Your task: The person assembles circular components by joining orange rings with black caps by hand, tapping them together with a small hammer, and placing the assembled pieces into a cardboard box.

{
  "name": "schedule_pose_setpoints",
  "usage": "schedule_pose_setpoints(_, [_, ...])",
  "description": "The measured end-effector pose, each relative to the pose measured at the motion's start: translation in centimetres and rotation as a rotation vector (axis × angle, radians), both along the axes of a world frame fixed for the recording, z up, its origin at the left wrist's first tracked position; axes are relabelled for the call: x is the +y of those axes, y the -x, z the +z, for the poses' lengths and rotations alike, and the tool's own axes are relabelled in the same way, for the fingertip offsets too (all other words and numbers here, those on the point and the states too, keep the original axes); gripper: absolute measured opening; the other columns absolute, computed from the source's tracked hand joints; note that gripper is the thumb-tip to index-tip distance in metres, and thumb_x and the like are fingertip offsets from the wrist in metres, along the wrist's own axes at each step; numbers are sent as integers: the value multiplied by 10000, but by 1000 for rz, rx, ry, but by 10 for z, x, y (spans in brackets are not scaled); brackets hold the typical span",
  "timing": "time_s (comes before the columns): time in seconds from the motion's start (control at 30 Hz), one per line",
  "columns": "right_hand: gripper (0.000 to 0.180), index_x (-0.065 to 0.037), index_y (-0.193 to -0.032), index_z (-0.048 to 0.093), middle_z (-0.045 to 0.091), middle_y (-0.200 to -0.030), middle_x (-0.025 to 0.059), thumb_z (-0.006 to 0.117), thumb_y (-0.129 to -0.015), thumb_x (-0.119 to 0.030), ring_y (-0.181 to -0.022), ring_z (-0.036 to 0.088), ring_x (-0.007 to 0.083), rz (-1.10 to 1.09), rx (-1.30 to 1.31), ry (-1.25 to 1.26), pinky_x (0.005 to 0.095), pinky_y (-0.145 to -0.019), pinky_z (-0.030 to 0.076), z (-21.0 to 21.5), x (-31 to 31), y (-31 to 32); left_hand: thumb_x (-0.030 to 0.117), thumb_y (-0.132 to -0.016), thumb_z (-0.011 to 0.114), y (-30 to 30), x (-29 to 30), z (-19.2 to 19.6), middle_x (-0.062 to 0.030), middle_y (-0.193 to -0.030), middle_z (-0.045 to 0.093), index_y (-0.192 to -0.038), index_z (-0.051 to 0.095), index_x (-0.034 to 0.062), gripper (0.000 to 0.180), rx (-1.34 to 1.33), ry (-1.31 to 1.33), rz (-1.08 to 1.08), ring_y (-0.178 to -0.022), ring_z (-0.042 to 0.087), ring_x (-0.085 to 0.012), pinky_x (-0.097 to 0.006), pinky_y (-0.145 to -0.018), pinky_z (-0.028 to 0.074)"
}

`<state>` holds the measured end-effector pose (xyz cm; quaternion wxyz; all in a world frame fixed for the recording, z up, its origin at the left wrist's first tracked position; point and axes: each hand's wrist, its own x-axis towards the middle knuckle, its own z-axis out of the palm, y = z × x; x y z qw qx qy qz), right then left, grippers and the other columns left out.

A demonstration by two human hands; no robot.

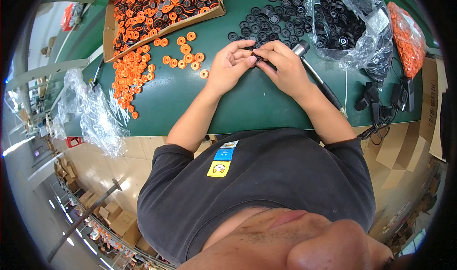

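Note:
My left hand (227, 69) and my right hand (285, 69) meet over the green table, fingertips pinched together. Between them is a small round black part (257, 58), mostly covered by the fingers; whether an orange piece is joined to it I cannot tell. Just beyond the fingertips, many loose black round caps (273, 19) lie spread on the table. Left of my left hand are scattered orange round pieces (189, 58), the nearest close to the wrist. A hammer (320, 76) with a metal head and dark grip lies alongside my right hand and forearm.
At the far left, a cardboard box (164, 28) holds orange-and-black pieces, with an orange pile (124, 82) before it. A clear bag (352, 46) of black caps and an orange-filled bag (408, 39) are at right, near black cables and adapters (379, 109). Crumpled plastic (95, 115) overhangs the left edge.

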<state>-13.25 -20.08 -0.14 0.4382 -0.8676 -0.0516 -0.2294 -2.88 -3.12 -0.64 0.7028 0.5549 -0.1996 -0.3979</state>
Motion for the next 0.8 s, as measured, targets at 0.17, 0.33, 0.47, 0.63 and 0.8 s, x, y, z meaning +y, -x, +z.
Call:
schedule_pose_setpoints(0.17, [363,-15,-1157,695,638,-1028,115,761,-801,6,-929,666,237,8,51,-151,327,-792,557,5,2,-2,-7,-987,597,5,-4,-8,-122,-1137,689,-1266,564,-54,285,-14,32,50,-1051,668,-155,-272,-929,537])
schedule_pose_setpoints(0.33, [323,34,-1168,677,649,-1058,111,752,-857,-14,-921,684,168,7,126,-418,276,-800,569,-3,0,-2,-25,-977,598,14,-5,-1,-106,-1111,672,-1245,598,-50,269,-151,110,142,-1078,664,-165,-285,-928,541])
schedule_pose_setpoints(0.47, [299,44,-1154,687,661,-1026,113,746,-868,-20,-872,697,170,8,116,-407,269,-781,569,-3,0,-2,-20,-962,622,16,-4,2,-97,-1093,646,-1201,654,-58,244,-475,4,184,-1036,677,-170,-281,-908,545])
schedule_pose_setpoints(0.63, [240,40,-1114,718,671,-923,84,733,-885,-32,-785,672,130,12,178,-443,246,-729,539,-2,-2,-1,3,-966,637,16,-3,1,-88,-1110,636,-1194,659,-73,241,-462,-47,184,-994,673,-150,-255,-876,532])
schedule_pose_setpoints(0.8, [210,35,-1083,731,668,-892,72,736,-886,-38,-752,642,106,6,209,-466,238,-689,514,-2,-1,0,0,-939,653,17,-4,-2,-97,-1032,663,-1126,699,-41,197,-383,-32,214,-964,708,-179,-285,-854,567])
